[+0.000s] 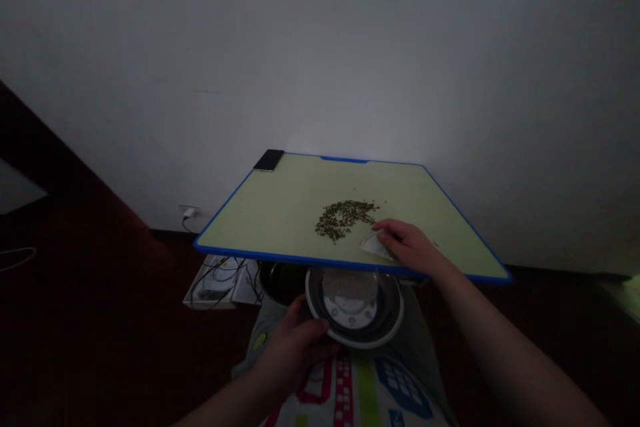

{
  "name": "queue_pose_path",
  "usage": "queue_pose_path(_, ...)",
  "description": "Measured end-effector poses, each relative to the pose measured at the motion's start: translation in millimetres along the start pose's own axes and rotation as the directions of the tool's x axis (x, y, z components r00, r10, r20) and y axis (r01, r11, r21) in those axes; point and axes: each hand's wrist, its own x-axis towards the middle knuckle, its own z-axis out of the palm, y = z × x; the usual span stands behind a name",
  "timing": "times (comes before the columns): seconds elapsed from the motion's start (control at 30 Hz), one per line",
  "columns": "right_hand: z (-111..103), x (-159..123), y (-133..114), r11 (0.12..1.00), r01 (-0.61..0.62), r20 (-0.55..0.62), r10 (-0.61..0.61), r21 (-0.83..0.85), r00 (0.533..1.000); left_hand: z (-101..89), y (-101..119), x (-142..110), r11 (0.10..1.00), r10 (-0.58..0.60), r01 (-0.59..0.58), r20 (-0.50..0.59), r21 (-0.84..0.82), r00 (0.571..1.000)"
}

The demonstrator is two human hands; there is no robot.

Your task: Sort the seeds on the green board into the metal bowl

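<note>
Two grips: we are pinching a pale scraper [373, 246] in our right hand [407, 245], ideally pressed flat, near-right of the dark grains [329, 219]; our left hand [299, 339] is clasping a pale-rimmed bowl [367, 344], ideally snug, below the tabletop [270, 227].

- Grains [343, 217] on the table [410, 193].
- Phone [269, 160] at its far-left corner.
- Card [375, 245] in the right hand [411, 248], right of the grains, nearer.
- Bowl [357, 343] at the near edge, left hand [303, 335] on its left.
</note>
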Motion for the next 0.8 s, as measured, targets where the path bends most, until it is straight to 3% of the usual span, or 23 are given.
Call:
queue_pose_path(0.2,2,1,-1,1.0,-0.005,-0.032,0.005,-0.003,0.999,15.0,7,11,0.996,-0.049,0.045,0.059,0.072,0.997)
queue_pose_path(0.43,3,5,5,0.994,-0.081,-0.124,0.089,0.066,0.988,35.9,-9,49,0.992,-0.078,0.071,0.072,0.101,0.994)
queue_pose_path(0.5,3,7,9,0.987,-0.151,-0.249,0.162,0.063,0.955,39.7,-14,58,0.991,-0.089,0.082,0.064,0.107,0.994)
queue_pose_path(0.63,2,10,17,0.954,-0.286,-0.519,0.292,0.093,0.804,42.9,-23,74,0.991,-0.089,0.083,0.055,0.106,0.995)
queue_pose_path(0.8,2,12,20,0.95,-0.289,-0.545,0.306,0.118,0.781,40.5,-34,92,0.987,-0.14,0.138,0.024,0.088,0.99)
